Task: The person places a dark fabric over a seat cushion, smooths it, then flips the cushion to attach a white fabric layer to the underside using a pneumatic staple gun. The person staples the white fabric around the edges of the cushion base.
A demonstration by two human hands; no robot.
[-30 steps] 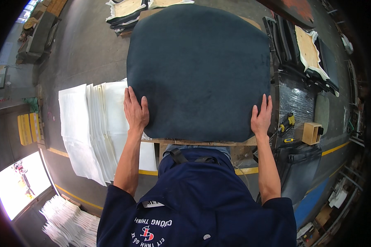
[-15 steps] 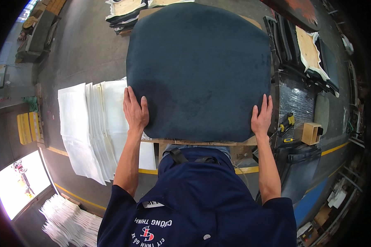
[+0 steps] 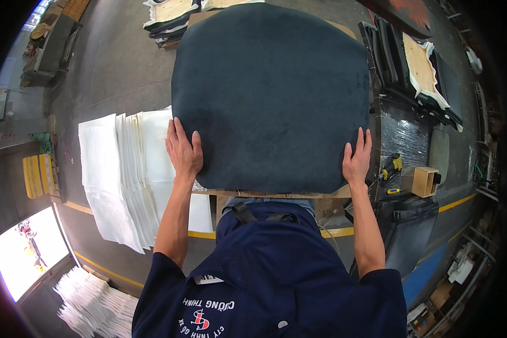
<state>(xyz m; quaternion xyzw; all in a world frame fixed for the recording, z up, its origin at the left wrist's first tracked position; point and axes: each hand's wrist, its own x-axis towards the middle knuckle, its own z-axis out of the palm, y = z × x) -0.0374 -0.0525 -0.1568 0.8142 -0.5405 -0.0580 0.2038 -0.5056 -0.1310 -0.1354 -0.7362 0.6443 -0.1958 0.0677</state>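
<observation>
A large dark blue-grey upholstered panel (image 3: 273,101), rounded at the corners, lies flat before me on a wooden work table (image 3: 298,195). My left hand (image 3: 184,152) rests along its left edge near the front corner, fingers stretched out and pointing away from me. On the opposite edge, my right hand (image 3: 357,158) lies the same way, with its fingers spread a little. Both palms touch the panel's sides without gripping it. What lies beneath the panel is hidden.
White sheets (image 3: 118,174) lie fanned out to the left. On the right, a plastic-wrapped surface (image 3: 401,132) carries a yellow-and-black power tool (image 3: 391,169), a small wooden box (image 3: 425,182) and a yellow-handled tool (image 3: 394,191). Wooden boards with dark covers (image 3: 418,62) stand farther right.
Almost nothing differs. Both hands keep their places on the panel's edges, and the whole view has shifted very slightly.
</observation>
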